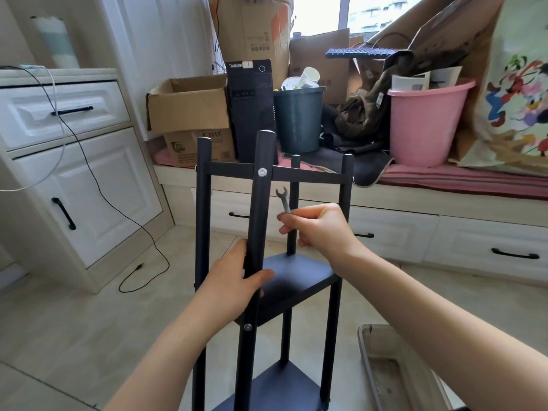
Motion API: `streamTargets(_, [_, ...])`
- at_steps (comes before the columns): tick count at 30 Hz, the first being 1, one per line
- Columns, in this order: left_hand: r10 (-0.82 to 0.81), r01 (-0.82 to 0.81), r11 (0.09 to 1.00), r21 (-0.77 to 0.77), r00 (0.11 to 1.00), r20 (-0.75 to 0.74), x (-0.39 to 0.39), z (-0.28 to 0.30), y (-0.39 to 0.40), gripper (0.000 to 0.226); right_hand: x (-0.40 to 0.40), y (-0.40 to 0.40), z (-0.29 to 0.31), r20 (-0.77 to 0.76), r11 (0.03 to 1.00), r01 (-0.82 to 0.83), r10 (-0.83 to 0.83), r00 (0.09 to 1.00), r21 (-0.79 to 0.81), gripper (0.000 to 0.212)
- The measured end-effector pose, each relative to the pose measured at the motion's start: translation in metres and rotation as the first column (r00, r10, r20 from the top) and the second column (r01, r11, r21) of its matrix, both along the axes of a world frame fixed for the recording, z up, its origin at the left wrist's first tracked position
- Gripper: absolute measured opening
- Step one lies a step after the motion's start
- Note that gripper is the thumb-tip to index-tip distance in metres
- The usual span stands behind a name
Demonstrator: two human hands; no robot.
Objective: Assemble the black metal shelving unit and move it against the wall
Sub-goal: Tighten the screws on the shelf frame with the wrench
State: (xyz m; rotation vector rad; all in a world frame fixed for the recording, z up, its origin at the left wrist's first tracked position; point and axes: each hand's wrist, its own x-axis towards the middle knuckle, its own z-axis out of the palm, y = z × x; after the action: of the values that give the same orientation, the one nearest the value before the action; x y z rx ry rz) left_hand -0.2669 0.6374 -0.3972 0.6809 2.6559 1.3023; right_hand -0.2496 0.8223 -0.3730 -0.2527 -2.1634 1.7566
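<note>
The black metal shelving unit (345, 221) stands upright on the tiled floor right in front of me, with four posts, a top frame and two black shelves below. My left hand (234, 287) grips the nearest post (260, 203) just above the middle shelf (299, 281). A silver bolt head (262, 172) shows where that post meets the top frame, and a second bolt (247, 327) sits lower down. My right hand (318, 225) pinches a small grey wrench (284, 200), its open jaw pointing up, to the right of the post and apart from it.
A white cabinet (74, 173) with a trailing black cable (130, 221) stands at the left. Behind the unit a bench with drawers carries cardboard boxes (189, 108), a computer tower (252, 111), a dark bin (298, 120) and a pink bucket (424, 126). A tray (394, 372) lies at lower right.
</note>
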Motion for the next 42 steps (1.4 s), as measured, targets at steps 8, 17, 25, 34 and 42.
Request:
streamTargets(8, [0.016, -0.017, 0.999, -0.027, 1.0, -0.015, -0.007, 0.001, -0.004, 0.021, -0.02, -0.015, 0.007, -0.018, 0.999, 0.042, -0.043, 0.999, -0.033, 0.012])
streamTargets(17, [0.004, -0.005, 0.999, -0.048, 1.0, -0.005, -0.005, 0.003, -0.003, 0.021, -0.023, -0.027, 0.011, -0.073, 0.999, 0.014, -0.017, 0.997, -0.049, 0.024])
streamTargets(25, [0.015, -0.015, 0.998, -0.062, 1.0, -0.003, -0.006, 0.004, -0.006, 0.021, -0.022, -0.03, 0.013, -0.115, 0.998, 0.009, -0.015, 0.993, -0.054, 0.021])
streamTargets(34, [0.01, -0.01, 0.998, -0.065, 1.0, 0.002, -0.006, 0.005, -0.008, 0.021, -0.024, -0.031, 0.015, -0.2, 1.0, 0.003, -0.007, 0.98, -0.022, 0.026])
streamTargets(42, [0.004, -0.004, 0.997, -0.075, 1.0, 0.005, -0.007, 0.006, -0.008, 0.021, -0.029, -0.03, 0.013, -0.234, 1.0, 0.002, -0.004, 0.972, -0.012, 0.026])
